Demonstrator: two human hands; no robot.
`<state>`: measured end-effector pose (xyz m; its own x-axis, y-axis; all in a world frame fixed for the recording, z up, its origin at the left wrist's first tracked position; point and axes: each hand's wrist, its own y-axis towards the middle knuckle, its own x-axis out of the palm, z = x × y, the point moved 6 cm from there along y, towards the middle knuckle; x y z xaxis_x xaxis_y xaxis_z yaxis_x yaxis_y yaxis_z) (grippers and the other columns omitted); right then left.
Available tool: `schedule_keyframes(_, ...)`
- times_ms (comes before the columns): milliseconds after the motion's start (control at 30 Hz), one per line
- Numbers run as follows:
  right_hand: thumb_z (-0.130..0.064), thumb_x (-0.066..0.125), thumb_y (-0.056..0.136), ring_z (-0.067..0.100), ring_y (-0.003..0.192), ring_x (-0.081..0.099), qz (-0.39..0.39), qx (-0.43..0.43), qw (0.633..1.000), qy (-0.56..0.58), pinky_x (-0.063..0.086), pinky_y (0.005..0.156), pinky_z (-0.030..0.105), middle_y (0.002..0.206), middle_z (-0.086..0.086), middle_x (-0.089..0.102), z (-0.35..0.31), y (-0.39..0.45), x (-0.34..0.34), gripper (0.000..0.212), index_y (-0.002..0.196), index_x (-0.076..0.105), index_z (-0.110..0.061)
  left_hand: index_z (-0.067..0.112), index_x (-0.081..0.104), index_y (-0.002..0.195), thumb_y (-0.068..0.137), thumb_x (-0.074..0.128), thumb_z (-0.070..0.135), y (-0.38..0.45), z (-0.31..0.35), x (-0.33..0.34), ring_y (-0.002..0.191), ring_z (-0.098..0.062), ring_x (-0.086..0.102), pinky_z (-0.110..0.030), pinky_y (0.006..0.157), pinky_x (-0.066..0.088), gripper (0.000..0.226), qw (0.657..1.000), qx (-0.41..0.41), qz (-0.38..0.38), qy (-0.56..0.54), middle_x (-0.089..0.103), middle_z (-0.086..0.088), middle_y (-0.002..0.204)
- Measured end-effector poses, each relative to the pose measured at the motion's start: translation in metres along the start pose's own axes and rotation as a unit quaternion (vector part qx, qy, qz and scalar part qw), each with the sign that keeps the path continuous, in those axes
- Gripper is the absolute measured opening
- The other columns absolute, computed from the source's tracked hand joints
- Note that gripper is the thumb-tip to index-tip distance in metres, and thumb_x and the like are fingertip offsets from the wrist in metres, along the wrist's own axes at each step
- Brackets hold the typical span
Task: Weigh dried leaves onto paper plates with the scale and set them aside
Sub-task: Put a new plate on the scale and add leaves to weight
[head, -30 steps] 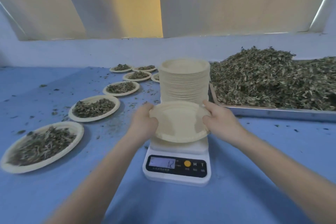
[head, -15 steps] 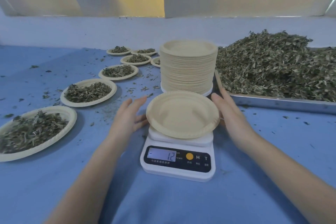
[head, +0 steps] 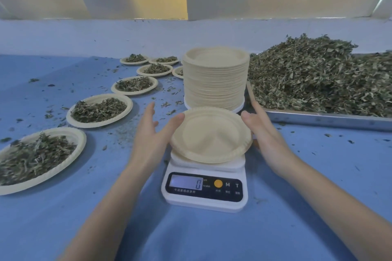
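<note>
This looks like a small herb or tea portioning workroom, not a home kitchen. A long blue table (head: 318, 176) carries a metal tray (head: 331, 119) heaped with dried leaves (head: 318, 76) at far right, a scale (head: 204, 190) in the middle, a tall plate stack (head: 215, 78), and filled plates (head: 99, 110) lined up at left.

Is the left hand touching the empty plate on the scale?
Touching. The head view shows the left hand with its thumb tip against the rim of the empty plate.
</note>
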<state>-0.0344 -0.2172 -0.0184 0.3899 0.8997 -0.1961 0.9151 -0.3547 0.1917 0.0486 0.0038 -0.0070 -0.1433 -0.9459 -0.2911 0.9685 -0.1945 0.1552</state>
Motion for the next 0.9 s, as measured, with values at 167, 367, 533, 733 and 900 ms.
schedule_keyframes(167,-0.063,0.056,0.077,-0.011,0.130,0.034,-0.042,-0.079,0.994,-0.057,0.031,0.111,0.030,0.132,-0.042,0.037,-0.037,0.005,-0.010,0.065,0.135,0.030,-0.053,0.032,0.035,0.141,0.073,0.059,0.059,0.003,0.082,0.045,0.135,-0.005,0.022,-0.020,0.104,0.016,0.077,0.952,0.237,-0.059,0.182,0.032,0.014,0.147)
schedule_keyframes(367,-0.029,0.054,0.090,0.017,0.126,0.047,0.022,-0.048,0.980,-0.191,0.040,0.094,0.028,0.144,-0.010,0.036,-0.040,0.035,-0.086,0.071,0.148,0.016,-0.041,0.021,0.022,0.149,0.083,0.062,0.020,0.024,0.133,0.174,0.124,-0.025,0.047,-0.032,0.100,0.039,0.077,0.897,0.252,-0.259,0.255,0.037,-0.005,0.146)
schedule_keyframes(533,-0.039,0.063,0.084,0.016,0.105,0.051,0.055,0.049,0.942,-0.327,0.038,0.083,0.029,0.137,0.004,0.047,-0.018,0.068,-0.172,0.077,0.148,0.022,-0.033,0.014,0.024,0.145,0.082,0.065,0.022,0.066,0.141,0.249,0.095,-0.022,0.056,-0.029,0.072,0.044,0.076,0.883,0.173,-0.304,0.312,0.053,-0.010,0.124)
schedule_keyframes(733,-0.052,0.067,0.075,0.039,0.114,0.048,0.027,0.259,0.778,-0.572,0.043,0.088,0.039,0.131,0.019,0.036,0.031,0.100,-0.240,0.080,0.137,0.034,-0.013,-0.006,0.012,0.144,0.093,0.041,0.004,0.110,0.112,0.295,0.101,-0.031,0.056,-0.024,0.048,0.035,0.059,0.805,0.090,-0.346,0.473,0.049,-0.023,0.124)
schedule_keyframes(900,-0.044,0.068,0.076,0.038,0.113,0.047,-0.005,0.268,0.768,-0.581,0.044,0.091,0.036,0.128,0.020,0.033,0.049,0.115,-0.223,0.073,0.132,0.037,-0.009,0.011,0.006,0.151,0.080,0.052,-0.011,0.117,0.093,0.317,0.067,-0.024,0.055,-0.027,0.051,0.035,0.087,0.834,0.017,-0.410,0.369,0.061,-0.012,0.088)
